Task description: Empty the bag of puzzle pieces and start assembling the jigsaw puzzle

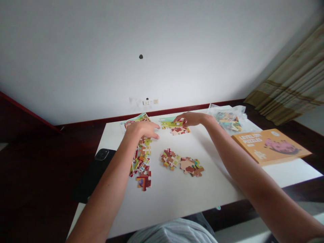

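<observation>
My left hand [145,129] hovers over the upper end of a column of loose jigsaw pieces [143,158], its thumb and fingers apart with nothing between them. Across a narrow gap, my right hand [191,118] reaches down over a joined strip of puzzle [174,126] in green and cow-patch colours. Its fingers are bent but spread, with the tips at the strip's surface; whether they press on it is hard to see. Nearer to me lie two small clusters, one of red and cream pieces [170,158] and one with a brown-patched cow [191,166].
A printed picture sheet [126,124] lies partly under my left hand. The orange puzzle box [272,145] and a clear plastic bag [227,118] with pieces are on the right of the white table [162,206]. A black phone [102,155] lies at the left edge.
</observation>
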### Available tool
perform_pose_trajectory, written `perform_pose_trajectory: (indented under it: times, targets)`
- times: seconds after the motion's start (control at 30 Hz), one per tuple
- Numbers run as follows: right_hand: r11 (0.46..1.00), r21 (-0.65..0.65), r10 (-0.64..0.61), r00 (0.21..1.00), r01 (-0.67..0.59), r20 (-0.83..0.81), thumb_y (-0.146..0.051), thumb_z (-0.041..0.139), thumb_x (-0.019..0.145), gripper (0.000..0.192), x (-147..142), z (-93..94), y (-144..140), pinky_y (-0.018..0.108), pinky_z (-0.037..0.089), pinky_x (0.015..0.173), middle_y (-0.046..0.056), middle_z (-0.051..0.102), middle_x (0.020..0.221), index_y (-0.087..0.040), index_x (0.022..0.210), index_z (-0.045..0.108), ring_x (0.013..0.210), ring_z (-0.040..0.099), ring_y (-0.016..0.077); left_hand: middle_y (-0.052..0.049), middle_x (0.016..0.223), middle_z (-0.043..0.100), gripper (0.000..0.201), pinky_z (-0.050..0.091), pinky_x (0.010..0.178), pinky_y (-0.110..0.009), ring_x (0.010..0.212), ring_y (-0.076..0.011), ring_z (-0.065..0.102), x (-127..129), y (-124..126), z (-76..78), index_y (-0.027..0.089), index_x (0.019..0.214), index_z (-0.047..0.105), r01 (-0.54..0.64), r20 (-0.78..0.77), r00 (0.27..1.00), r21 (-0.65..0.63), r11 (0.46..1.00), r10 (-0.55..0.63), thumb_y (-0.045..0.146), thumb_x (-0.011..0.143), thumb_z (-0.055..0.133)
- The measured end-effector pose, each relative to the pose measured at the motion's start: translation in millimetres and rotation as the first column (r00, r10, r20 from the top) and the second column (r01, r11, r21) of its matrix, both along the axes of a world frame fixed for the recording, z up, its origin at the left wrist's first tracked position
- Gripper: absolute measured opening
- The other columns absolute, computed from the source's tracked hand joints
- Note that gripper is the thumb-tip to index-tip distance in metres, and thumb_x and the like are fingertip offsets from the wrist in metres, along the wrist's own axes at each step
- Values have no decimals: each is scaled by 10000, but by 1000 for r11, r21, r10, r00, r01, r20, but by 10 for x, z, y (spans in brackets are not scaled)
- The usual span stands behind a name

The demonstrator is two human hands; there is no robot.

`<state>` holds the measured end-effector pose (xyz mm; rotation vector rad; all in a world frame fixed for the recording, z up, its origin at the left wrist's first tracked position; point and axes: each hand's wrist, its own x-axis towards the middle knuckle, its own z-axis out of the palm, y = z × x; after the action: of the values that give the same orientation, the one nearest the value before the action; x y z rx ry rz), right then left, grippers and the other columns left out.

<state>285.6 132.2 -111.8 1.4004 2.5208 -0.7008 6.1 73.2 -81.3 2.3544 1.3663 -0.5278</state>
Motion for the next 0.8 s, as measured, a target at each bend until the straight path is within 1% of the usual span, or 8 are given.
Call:
perform_pose_trajectory:
  times: [0.1, 0.17, 0.23, 0.4, 0.47, 0.57, 0.63, 0.8]
  targets:
    - [1000, 15, -3, 1000, 2, 25, -222, 771, 804, 512, -34, -38, -1, 278, 515, 765, 78, 758, 1224, -222, 1312, 714, 962, 727, 226, -106, 1614, 504, 691, 420, 1163, -432, 1419, -330, 540, 60, 13, -61, 264, 1533, 523, 46, -15, 999, 33, 998, -46, 484, 892, 659]
    - [1000, 10, -8, 998, 7, 60, -329, 797, 822, 446, -76, -51, -30, 280, 498, 742, 77, 778, 1142, -210, 1247, 735, 925, 722, 226, -113, 1622, 491, 685, 412, 1175, -425, 1432, -320, 527, 119, 24, -127, 252, 1539, 510, 82, -16, 997, 70, 994, -81, 474, 907, 653]
    - [1000, 13, -24, 996, 23, 86, -395, 800, 835, 422, -119, -54, -63, 276, 478, 708, 69, 789, 1054, -208, 1210, 742, 874, 717, 219, -120, 1645, 455, 697, 390, 1196, -416, 1465, -312, 491, 186, 41, -209, 247, 1550, 490, 109, 10, 994, 112, 988, -111, 479, 915, 656]
    - [997, 51, -65, 993, 60, 95, -382, 807, 844, 370, -153, -59, -92, 266, 452, 671, 69, 789, 1071, -203, 1163, 758, 844, 707, 203, -146, 1729, 276, 797, 287, 1264, -404, 1569, -311, 332, 317, 84, -403, 224, 1604, 401, 135, 88, 984, 194, 972, -154, 496, 912, 687]
    - [997, 48, -71, 992, 66, 101, -375, 803, 848, 345, -140, -62, -86, 268, 452, 665, 70, 790, 1071, -200, 1143, 767, 842, 705, 204, -149, 1725, 285, 833, 278, 1266, -387, 1573, -304, 322, 343, 94, -460, 209, 1618, 375, 150, 103, 980, 199, 969, -173, 501, 907, 698]
    - [997, 43, -69, 992, 65, 109, -395, 797, 854, 334, -126, -56, -83, 271, 454, 661, 70, 790, 1067, -206, 1128, 775, 845, 704, 208, -124, 1704, 348, 852, 294, 1259, -374, 1550, -292, 361, 365, 100, -528, 229, 1628, 357, 186, 135, 968, 182, 966, -211, 516, 903, 699]
    - [997, 50, -71, 990, 65, 121, -403, 793, 856, 334, -131, -45, -88, 274, 459, 671, 70, 790, 1065, -213, 1130, 779, 851, 705, 213, -103, 1699, 364, 852, 308, 1253, -376, 1529, -288, 390, 374, 97, -560, 260, 1632, 354, 204, 150, 962, 164, 965, -229, 516, 898, 702]
    - [996, 57, -71, 989, 64, 128, -376, 782, 872, 304, -165, -28, -104, 279, 462, 681, 78, 791, 1055, -200, 1119, 786, 843, 705, 213, -65, 1715, 336, 847, 349, 1230, -411, 1519, -305, 396, 385, 91, -609, 355, 1627, 352, 209, 136, 964, 140, 968, -227, 514, 877, 712]
